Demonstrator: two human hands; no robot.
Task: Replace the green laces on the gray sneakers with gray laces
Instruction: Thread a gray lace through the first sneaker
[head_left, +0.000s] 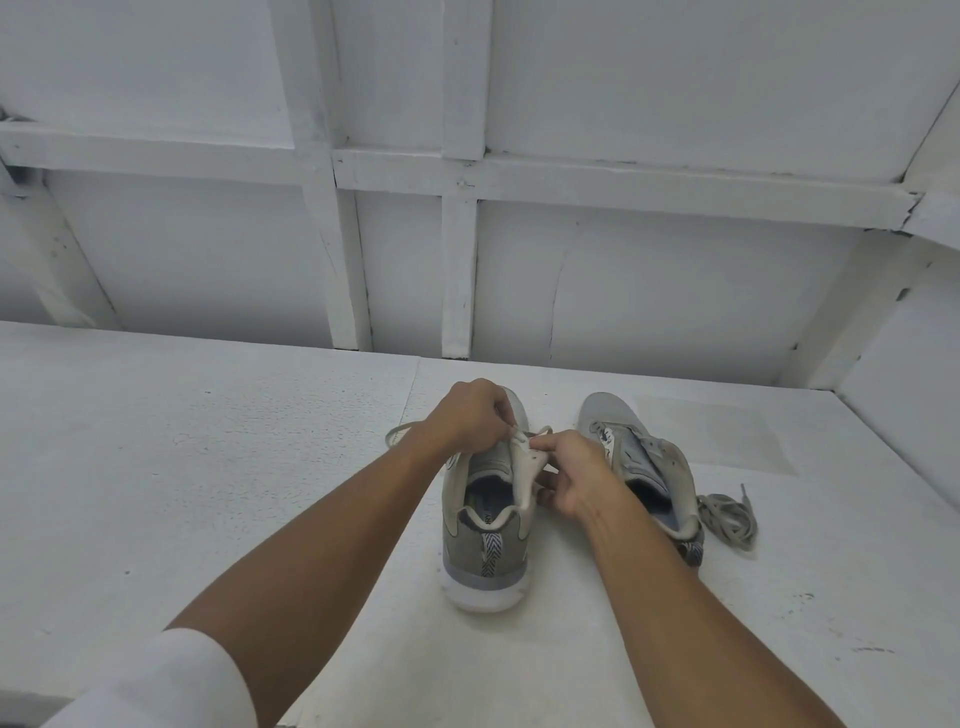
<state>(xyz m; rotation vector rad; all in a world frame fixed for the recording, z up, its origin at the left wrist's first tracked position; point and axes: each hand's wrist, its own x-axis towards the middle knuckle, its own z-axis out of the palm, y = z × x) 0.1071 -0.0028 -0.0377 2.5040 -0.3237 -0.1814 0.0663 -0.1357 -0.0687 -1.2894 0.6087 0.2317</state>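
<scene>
Two gray sneakers stand heel toward me on a white table (208, 467). Over the left sneaker (485, 545) my left hand (467, 415) pinches a pale lace (400, 432) at the top of the eyelet flap; a loop of that lace trails off to the left. My right hand (571, 478) grips the sneaker's right eyelet flap, fingers curled round it. The right sneaker (644, 457) stands untouched, its tongue loose. A bundle of grayish laces (727, 517) lies on the table just right of its heel.
A white panelled wall with wooden battens (457, 270) rises right behind the table. A white side panel (904, 405) closes the right end. A white sleeve (156, 686) covers my left upper arm.
</scene>
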